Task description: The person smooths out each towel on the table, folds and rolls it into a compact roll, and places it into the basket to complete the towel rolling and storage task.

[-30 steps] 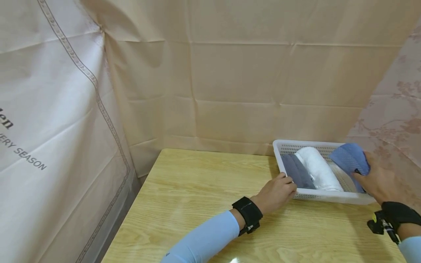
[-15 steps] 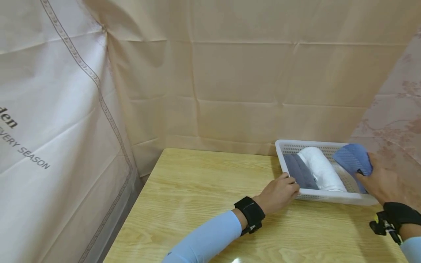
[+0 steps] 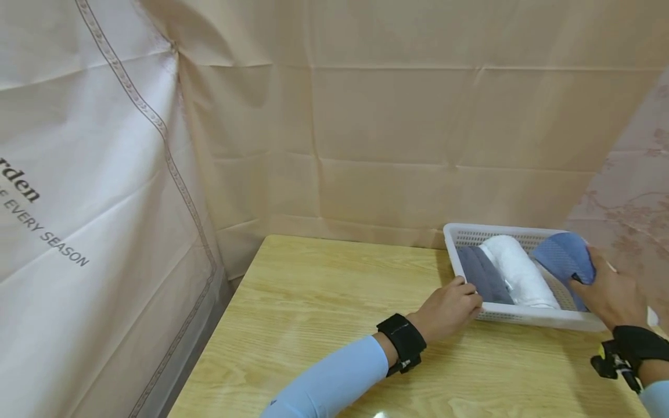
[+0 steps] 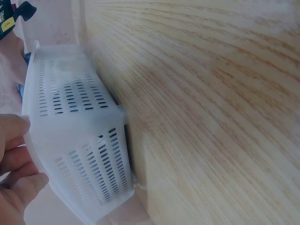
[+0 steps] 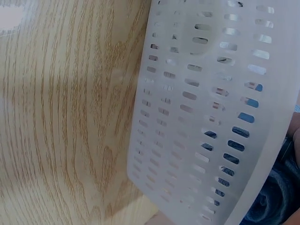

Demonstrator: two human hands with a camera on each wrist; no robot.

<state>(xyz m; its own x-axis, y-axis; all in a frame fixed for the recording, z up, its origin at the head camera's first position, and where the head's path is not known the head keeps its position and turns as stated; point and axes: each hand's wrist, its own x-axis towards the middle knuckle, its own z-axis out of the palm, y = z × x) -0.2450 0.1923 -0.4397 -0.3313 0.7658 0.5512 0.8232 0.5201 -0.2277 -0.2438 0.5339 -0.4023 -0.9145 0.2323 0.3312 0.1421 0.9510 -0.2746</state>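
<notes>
My left hand (image 3: pixel 450 307) pinches the near left corner of the white plastic basket (image 3: pixel 543 318). In the left wrist view, thumb and fingers of the left hand (image 4: pixel 18 164) meet at the rim. My right hand (image 3: pixel 611 290) holds a blue rolled towel (image 3: pixel 563 255) at the basket's right end, slanted, its upper end above the rim. The right wrist view shows the coiled end of the blue towel (image 5: pixel 272 199) just inside the wall, with that hand mostly out of frame. Inside the basket, a grey rolled towel (image 3: pixel 483 276) lies at the left, beside a white rolled towel (image 3: pixel 520 273).
The basket stands near the back right of a wood-grain table (image 3: pixel 324 290). A beige cloth (image 3: pixel 376 145) hangs behind the table, a white printed cloth (image 3: pixel 104 203) at the left and a pink floral one (image 3: pixel 635 174) at the right.
The whole head view has shifted, so everything appears slightly further right. The blue towel and right hand sit a little lower against the basket. Both hands keep their holds.
</notes>
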